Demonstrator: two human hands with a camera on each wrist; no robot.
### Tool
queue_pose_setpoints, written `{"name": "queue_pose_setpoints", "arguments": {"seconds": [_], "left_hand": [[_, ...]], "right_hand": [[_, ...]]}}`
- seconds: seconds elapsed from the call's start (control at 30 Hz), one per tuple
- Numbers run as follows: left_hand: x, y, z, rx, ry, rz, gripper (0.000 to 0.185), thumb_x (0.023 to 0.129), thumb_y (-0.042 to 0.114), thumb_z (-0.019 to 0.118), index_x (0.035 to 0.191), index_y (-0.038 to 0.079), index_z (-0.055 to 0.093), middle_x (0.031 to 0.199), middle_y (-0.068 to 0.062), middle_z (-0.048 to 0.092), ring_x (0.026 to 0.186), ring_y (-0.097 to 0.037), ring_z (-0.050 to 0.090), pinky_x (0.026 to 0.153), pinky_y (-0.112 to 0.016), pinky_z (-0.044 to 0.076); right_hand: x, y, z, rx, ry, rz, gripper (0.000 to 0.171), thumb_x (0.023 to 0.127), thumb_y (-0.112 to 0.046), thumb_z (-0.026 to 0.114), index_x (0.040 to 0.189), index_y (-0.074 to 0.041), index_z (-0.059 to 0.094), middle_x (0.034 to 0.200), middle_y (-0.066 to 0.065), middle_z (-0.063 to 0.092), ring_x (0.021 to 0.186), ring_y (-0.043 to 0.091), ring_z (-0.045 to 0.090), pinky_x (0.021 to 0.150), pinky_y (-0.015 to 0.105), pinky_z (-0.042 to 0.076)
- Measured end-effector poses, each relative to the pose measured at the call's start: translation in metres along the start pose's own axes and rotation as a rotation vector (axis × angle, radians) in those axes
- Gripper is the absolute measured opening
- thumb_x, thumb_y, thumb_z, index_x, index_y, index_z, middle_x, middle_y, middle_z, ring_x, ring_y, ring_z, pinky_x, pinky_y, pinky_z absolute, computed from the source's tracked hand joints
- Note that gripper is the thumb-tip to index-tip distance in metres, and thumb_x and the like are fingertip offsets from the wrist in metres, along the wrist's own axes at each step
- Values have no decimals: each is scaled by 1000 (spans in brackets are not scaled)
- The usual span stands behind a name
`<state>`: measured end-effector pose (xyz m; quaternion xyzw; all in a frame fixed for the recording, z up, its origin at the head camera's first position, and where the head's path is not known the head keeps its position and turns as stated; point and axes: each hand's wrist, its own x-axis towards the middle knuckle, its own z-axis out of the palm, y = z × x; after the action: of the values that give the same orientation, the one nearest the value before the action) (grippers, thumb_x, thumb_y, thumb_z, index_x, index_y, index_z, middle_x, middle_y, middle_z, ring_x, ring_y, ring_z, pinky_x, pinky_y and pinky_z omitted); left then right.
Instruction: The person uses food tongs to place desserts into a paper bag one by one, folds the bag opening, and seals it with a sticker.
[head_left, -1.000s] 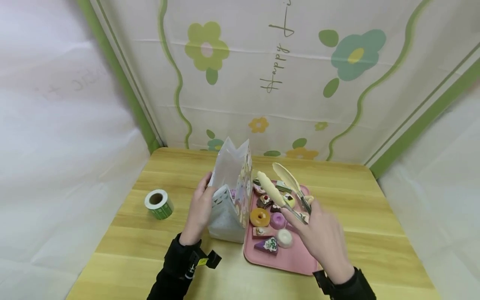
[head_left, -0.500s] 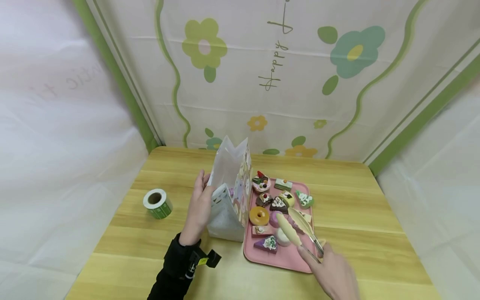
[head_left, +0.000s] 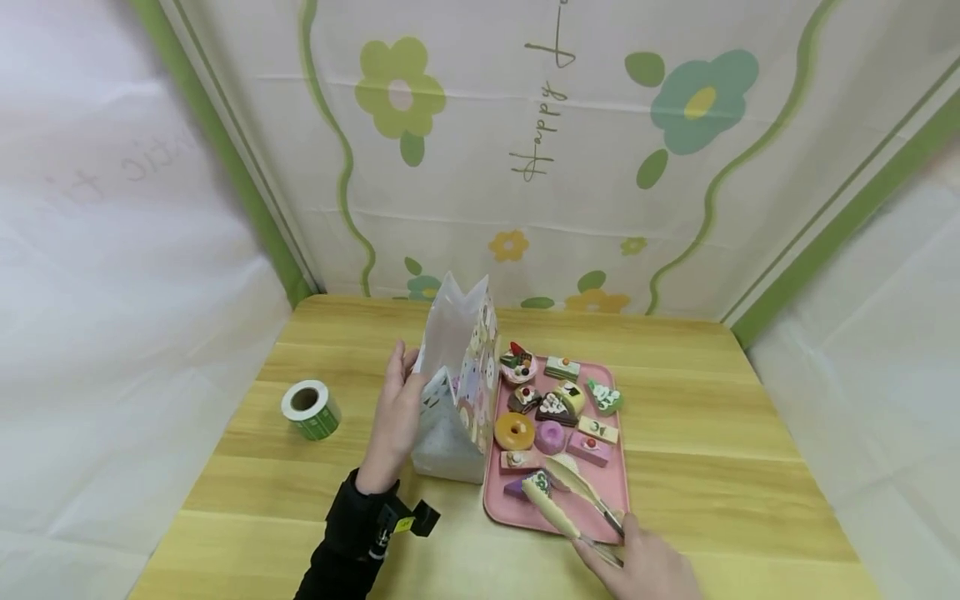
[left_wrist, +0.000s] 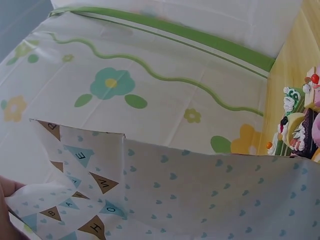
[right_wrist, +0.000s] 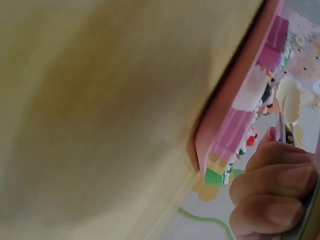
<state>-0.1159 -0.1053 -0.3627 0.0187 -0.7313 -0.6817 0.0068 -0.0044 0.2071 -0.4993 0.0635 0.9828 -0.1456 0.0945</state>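
My left hand [head_left: 393,425] grips the left side of an upright, open paper bag [head_left: 448,437]; the fingers lie behind its edge. Hearts and bunting cover the bag [left_wrist: 200,192] in the left wrist view. Low in the head view, my right hand [head_left: 647,568] holds metal tongs [head_left: 553,510] with cream tips. Those tips are spread at a purple cake slice [head_left: 515,487] on the pink tray [head_left: 606,483], one overlapping its topping and the other over a white round cake. Curled fingers [right_wrist: 272,182] wrap the tongs' handle in the right wrist view.
Several toy sweets share the tray, among them an orange donut [head_left: 514,432], a pink cake [head_left: 588,448] and a green slice [head_left: 604,398]. A roll of green labels [head_left: 315,410] stands left on the wooden table [head_left: 255,492]. A flowered cloth [head_left: 465,167] hangs behind.
The right hand has brought the tongs down and toward the tray's front, from above the back sweets to the purple slice. My left hand keeps its grip on the bag.
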Motion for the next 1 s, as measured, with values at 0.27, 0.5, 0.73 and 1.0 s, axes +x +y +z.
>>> {"name": "queue_pose_setpoints", "arguments": {"seconds": [0.27,0.5,0.73,1.0], "left_hand": [[-1,-2,-1,1,-12,5,62,94,20,35,143,21,-2,143,-2,20,129,-16,19,102,-41,18],[-1,-1,-2,-2,-10,7,63,93,21,36,144,19,-2,141,-3,24,126,-15,24,101,-40,20],[-1,-1,-1,-15,-9,-9,64,94,23,37,144,18,-2,141,-6,25,126,-16,25,101,-41,20],[-1,-2,-1,-19,-16,-10,64,94,24,37,143,18,-3,141,-6,24,126,-16,25,102,-41,19]], "right_hand": [[-4,-3,8,-70,-15,19,78,58,-86,39,80,-11,44,51,1,36,41,16,35,36,31,24],[-4,-3,6,-82,-37,6,80,57,-87,37,80,-10,44,51,1,36,40,15,36,36,30,24],[-3,-6,9,-88,-2,30,83,57,-86,40,84,-7,47,52,2,36,40,16,36,35,31,24],[-7,-10,7,-101,20,37,85,54,-89,36,80,-8,46,51,2,36,39,16,35,35,31,24]]}}
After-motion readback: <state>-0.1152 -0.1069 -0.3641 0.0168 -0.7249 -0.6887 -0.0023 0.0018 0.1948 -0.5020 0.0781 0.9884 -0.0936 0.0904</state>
